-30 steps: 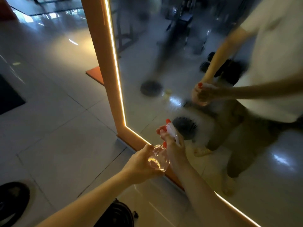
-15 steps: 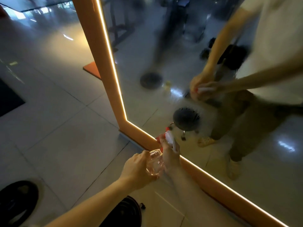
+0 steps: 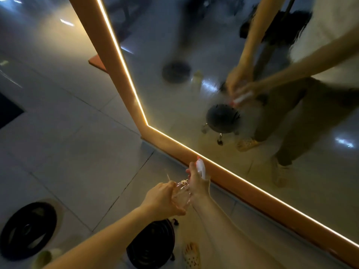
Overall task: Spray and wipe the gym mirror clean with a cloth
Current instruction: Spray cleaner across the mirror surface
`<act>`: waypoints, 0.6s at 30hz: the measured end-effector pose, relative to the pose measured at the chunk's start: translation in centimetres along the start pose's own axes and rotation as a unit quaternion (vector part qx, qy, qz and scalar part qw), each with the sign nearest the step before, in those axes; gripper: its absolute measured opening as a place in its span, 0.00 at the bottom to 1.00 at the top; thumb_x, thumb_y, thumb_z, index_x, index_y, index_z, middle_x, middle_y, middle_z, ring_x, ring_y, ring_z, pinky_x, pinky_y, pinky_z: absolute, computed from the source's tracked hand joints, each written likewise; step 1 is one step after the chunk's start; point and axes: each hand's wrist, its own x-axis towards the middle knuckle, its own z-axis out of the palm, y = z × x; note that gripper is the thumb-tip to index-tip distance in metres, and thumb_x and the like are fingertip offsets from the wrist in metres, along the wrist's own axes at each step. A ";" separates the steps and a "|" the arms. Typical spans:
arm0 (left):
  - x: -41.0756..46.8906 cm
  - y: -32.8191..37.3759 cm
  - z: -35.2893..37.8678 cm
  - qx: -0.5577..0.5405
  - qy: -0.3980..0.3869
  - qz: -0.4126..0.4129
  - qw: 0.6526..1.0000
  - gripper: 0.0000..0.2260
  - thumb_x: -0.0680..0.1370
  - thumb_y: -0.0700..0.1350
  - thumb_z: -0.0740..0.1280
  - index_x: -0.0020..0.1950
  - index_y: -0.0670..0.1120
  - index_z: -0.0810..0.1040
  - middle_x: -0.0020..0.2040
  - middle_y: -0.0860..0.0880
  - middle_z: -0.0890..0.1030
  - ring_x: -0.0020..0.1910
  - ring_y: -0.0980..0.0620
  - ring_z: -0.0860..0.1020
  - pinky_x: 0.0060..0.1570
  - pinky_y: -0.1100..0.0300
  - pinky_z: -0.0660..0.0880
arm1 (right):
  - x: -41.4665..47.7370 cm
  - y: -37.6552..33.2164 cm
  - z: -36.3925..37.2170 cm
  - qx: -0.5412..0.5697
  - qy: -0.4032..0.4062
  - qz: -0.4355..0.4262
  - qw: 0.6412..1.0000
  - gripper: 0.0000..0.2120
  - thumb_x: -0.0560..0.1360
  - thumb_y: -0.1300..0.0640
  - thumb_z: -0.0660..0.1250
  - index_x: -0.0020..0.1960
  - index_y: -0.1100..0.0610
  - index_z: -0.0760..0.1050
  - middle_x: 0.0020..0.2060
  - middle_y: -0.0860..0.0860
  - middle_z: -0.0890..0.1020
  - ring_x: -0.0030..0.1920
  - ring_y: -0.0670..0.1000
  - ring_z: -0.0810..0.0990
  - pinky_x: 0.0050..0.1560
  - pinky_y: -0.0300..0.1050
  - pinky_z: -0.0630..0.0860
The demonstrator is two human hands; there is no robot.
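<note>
Left hand: the left hand (image 3: 165, 199) wraps its fingers round the clear belly of the spray bottle (image 3: 181, 195) and steadies it from the side.
Right hand: the right hand (image 3: 198, 183) is closed round the bottle's neck just under the white spray head (image 3: 201, 167), with a finger forward at the trigger; I cannot tell whether the trigger is squeezed.
Bottle: held low and in front of the body, near the bottom rail of the frame (image 3: 114, 74), with its red-tipped nozzle aimed up towards the glass.
Mirror: the mirror (image 3: 291, 191) leans across the right of the view, edged by a glowing light strip (image 3: 127, 74); a pale haze sits on the glass near the reflected stool, probably spray.
Cloth: none in view.
Floor: a black weight plate (image 3: 27, 232) lies to the left and a black stool (image 3: 151, 243) stands below the arms on the tiled floor (image 3: 68, 142).
Step in hand: the spraying half of the job, by my reading; wiping is not yet begun.
Next move: likely a few more pumps spread over the dry glass, then one hand must let go of the bottle to fetch a cloth.
</note>
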 end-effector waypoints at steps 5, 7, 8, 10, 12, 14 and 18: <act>1.3 2.4 -0.6 0.019 -0.027 0.070 0.997 0.40 0.65 0.68 0.80 0.72 0.55 0.72 0.63 0.57 0.77 0.63 0.54 0.74 0.62 0.57 0.74 | -0.8 -0.9 -4.2 0.029 0.015 -0.026 0.999 0.34 0.77 0.37 0.68 0.79 0.46 0.64 0.62 0.52 0.80 0.62 0.52 0.79 0.66 0.61 0.78; 1.9 3.8 -0.5 0.014 -0.042 0.101 0.994 0.42 0.64 0.70 0.79 0.72 0.55 0.72 0.64 0.57 0.77 0.64 0.54 0.74 0.64 0.56 0.73 | -1.2 -1.6 -6.1 0.023 0.045 -0.053 0.997 0.31 0.78 0.36 0.66 0.76 0.46 0.66 0.56 0.53 0.81 0.57 0.53 0.81 0.63 0.59 0.78; 2.2 4.6 -0.4 0.009 -0.046 0.113 0.992 0.42 0.63 0.70 0.79 0.72 0.56 0.72 0.65 0.58 0.77 0.64 0.55 0.73 0.65 0.56 0.73 | -1.3 -2.0 -7.1 0.023 0.061 -0.062 0.996 0.29 0.79 0.37 0.65 0.77 0.45 0.66 0.56 0.55 0.82 0.57 0.54 0.81 0.63 0.58 0.78; 2.5 6.1 -0.1 -0.003 -0.054 0.138 0.989 0.42 0.62 0.70 0.80 0.72 0.58 0.71 0.65 0.59 0.76 0.64 0.56 0.73 0.66 0.56 0.74 | -1.6 -2.7 -9.1 0.031 0.087 -0.075 0.993 0.25 0.80 0.36 0.63 0.75 0.42 0.67 0.56 0.55 0.82 0.58 0.54 0.81 0.64 0.59 0.79; 2.5 7.7 0.2 -0.012 -0.067 0.168 0.983 0.42 0.63 0.67 0.81 0.72 0.57 0.70 0.65 0.59 0.77 0.62 0.57 0.74 0.64 0.57 0.74 | -2.2 -3.2 -11.0 0.041 0.106 -0.078 0.990 0.29 0.79 0.34 0.62 0.78 0.42 0.65 0.62 0.53 0.80 0.63 0.54 0.79 0.68 0.61 0.77; 2.5 9.2 0.6 -0.025 -0.087 0.188 0.978 0.41 0.64 0.65 0.82 0.72 0.57 0.70 0.63 0.59 0.79 0.58 0.58 0.77 0.61 0.58 0.76 | -3.0 -3.5 -12.8 0.049 0.114 -0.085 0.989 0.32 0.80 0.35 0.62 0.80 0.44 0.63 0.69 0.49 0.75 0.69 0.53 0.75 0.71 0.60 0.73; 2.5 12.1 1.3 -0.055 -0.121 0.214 0.968 0.45 0.60 0.66 0.83 0.74 0.59 0.70 0.60 0.60 0.83 0.56 0.58 0.82 0.60 0.51 0.79 | -5.0 -3.7 -15.9 0.009 0.103 -0.140 0.985 0.32 0.80 0.38 0.64 0.80 0.48 0.63 0.73 0.46 0.71 0.71 0.48 0.71 0.70 0.50 0.71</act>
